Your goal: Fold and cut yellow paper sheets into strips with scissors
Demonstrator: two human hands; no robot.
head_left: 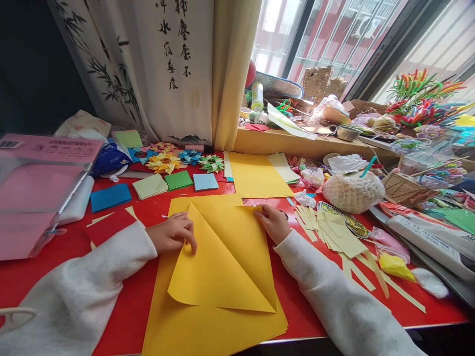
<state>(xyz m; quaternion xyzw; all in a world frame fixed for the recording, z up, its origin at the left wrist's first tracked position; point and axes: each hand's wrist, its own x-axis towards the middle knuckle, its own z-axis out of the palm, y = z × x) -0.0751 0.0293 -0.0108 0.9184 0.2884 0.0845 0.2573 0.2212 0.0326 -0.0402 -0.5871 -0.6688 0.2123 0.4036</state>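
The left hand [171, 233] is touching the yellow paper [213, 269] (grip is not showing clearly); the right hand [273, 224] is pinching its corner.

The paper [222, 254] is yellow, the table [295, 309] red.

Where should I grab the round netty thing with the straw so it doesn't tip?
I'd cup the wide, bulging sides of the round netted thing, coming from the near side, where a patterned packet lies low. Its top seems a poor choice: a thin teal straw pokes out there, beside a crumpled white sheet.
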